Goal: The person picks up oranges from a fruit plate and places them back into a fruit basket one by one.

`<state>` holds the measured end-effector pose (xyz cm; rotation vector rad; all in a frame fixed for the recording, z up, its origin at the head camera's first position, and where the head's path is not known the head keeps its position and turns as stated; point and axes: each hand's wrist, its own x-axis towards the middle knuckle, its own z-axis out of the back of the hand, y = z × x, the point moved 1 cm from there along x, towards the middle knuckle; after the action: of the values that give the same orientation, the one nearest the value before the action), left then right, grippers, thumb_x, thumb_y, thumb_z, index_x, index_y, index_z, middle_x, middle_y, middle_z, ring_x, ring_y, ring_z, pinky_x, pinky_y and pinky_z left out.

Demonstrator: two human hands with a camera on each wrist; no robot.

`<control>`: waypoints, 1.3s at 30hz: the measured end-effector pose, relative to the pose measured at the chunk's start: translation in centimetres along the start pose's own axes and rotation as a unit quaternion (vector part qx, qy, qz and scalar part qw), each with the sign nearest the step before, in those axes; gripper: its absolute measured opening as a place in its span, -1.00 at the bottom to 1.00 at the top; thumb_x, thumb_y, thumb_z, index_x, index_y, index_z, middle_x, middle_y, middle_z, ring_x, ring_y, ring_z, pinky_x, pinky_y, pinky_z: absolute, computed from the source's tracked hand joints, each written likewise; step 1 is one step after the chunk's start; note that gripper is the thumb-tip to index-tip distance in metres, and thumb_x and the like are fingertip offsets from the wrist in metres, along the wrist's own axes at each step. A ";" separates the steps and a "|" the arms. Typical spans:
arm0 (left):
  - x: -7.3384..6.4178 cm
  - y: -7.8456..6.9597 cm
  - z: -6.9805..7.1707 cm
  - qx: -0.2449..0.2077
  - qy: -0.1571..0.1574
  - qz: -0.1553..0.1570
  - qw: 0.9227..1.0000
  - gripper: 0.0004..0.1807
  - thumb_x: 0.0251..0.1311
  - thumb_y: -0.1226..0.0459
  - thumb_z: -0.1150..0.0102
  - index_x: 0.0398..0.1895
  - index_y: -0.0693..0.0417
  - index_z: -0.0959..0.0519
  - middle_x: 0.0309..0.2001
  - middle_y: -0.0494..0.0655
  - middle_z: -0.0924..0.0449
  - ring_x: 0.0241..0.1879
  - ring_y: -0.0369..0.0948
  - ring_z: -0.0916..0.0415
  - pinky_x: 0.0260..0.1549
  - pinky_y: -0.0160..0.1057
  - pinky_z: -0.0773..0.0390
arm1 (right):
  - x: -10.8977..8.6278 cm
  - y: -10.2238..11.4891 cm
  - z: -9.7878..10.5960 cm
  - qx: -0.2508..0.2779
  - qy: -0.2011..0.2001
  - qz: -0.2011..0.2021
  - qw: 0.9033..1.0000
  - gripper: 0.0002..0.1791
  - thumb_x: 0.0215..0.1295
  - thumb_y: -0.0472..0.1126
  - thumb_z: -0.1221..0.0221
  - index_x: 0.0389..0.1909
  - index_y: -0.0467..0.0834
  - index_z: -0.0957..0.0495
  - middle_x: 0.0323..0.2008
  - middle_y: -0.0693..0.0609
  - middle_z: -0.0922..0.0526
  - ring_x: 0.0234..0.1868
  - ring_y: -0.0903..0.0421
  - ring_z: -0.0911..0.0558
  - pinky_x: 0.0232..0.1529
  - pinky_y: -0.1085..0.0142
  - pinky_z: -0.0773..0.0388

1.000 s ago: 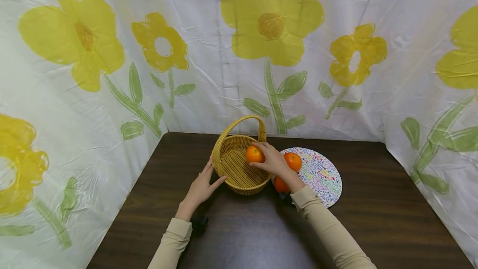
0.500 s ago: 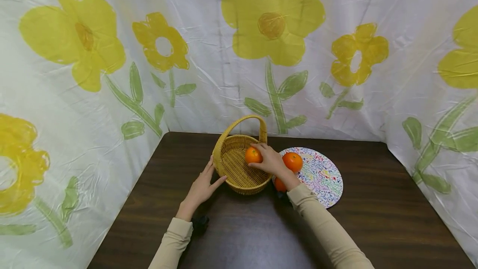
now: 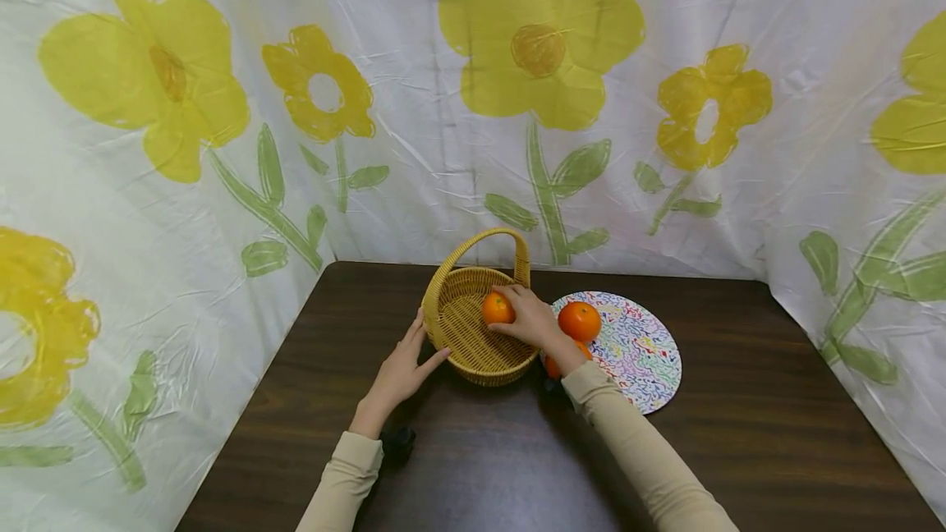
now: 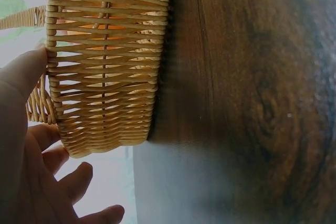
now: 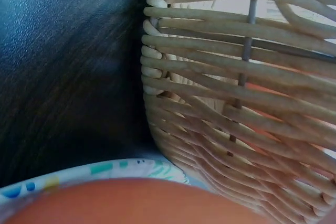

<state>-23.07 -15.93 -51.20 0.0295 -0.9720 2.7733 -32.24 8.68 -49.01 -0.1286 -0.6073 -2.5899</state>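
Observation:
A round yellow wicker basket (image 3: 488, 374) with an arched handle stands on the dark table. My right hand (image 3: 530, 320) reaches over its right rim and grips an orange (image 3: 498, 308) inside, with thumb and fingers around the fruit. Spread along the left side is my left hand (image 3: 397, 369), its fingers and thumb touching the rim; in the left wrist view, the thumb (image 4: 26, 69) lies at the rim. Through the weave in the right wrist view, orange colour shows. Two more oranges, one farther back (image 3: 580, 322) and one partly hidden by my right wrist (image 3: 553, 366), lie on the plate.
A round white plate (image 3: 646, 343) with a multicoloured squiggle pattern sits right beside the basket. Behind the wood-grain table (image 3: 724, 409) hangs a white curtain (image 3: 414, 187) printed with yellow flowers. One orange (image 5: 131, 205) fills the bottom of the right wrist view.
My right hand has shifted slightly left with the orange, farther into the basket. The left hand stays at the basket's side.

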 end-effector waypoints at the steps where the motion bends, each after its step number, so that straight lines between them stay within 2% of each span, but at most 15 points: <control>1: 0.0 0.0 0.0 0.000 0.000 0.000 1.000 -0.17 0.19 -0.30 0.16 0.46 -0.32 0.15 0.48 -0.27 0.36 0.39 0.08 0.02 0.16 0.26 -0.19 | 0.0 0.0 -0.1 -0.002 -0.001 0.001 1.000 -0.19 -0.02 0.13 -0.35 0.29 0.03 -0.32 0.20 -0.08 -0.39 0.09 -0.07 -0.48 -0.08 -0.04 -0.50; 17: 0.1 0.0 0.0 0.002 0.002 -0.001 1.000 -0.17 0.19 -0.30 0.17 0.46 -0.33 0.15 0.47 -0.31 0.39 0.39 0.05 0.02 0.22 0.25 -0.09 | 0.3 -0.5 -1.1 -0.006 -0.023 0.014 1.000 -0.18 -0.01 0.15 -0.33 0.30 0.02 -0.30 0.18 -0.10 -0.38 0.09 -0.09 -0.46 -0.09 0.00 -0.52; 27: 0.1 0.1 -0.1 -0.004 0.001 -0.006 1.000 -0.16 0.21 -0.28 0.15 0.47 -0.27 0.15 0.48 -0.23 0.35 0.39 0.04 0.01 0.26 0.22 -0.04 | 0.0 -0.4 -1.0 0.009 -0.026 0.017 0.999 -0.18 0.00 0.10 -0.35 0.31 0.00 -0.29 0.21 -0.11 -0.34 0.12 -0.12 -0.44 -0.07 -0.03 -0.50; 31: 0.1 0.1 -0.2 -0.006 -0.001 -0.005 1.000 -0.17 0.21 -0.28 0.15 0.46 -0.28 0.13 0.48 -0.25 0.36 0.39 0.04 0.00 0.25 0.22 -0.05 | -0.1 -0.4 -1.0 0.014 -0.031 0.021 0.999 -0.19 0.01 0.10 -0.35 0.31 0.00 -0.29 0.21 -0.11 -0.34 0.11 -0.11 -0.44 -0.06 -0.03 -0.49; 39: 0.2 0.2 -0.2 -0.008 -0.004 -0.006 1.000 -0.17 0.20 -0.29 0.17 0.46 -0.28 0.11 0.49 -0.18 0.32 0.40 0.03 0.02 0.24 0.24 -0.07 | -0.4 -0.2 -0.8 0.014 -0.035 0.027 0.999 -0.21 0.04 0.13 -0.32 0.29 -0.03 -0.32 0.22 -0.12 -0.35 0.13 -0.13 -0.44 -0.01 -0.04 -0.47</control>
<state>-23.24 -15.90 -51.45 0.0442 -0.9926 2.7568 -31.98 8.63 -49.91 -0.2239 -0.6572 -2.5327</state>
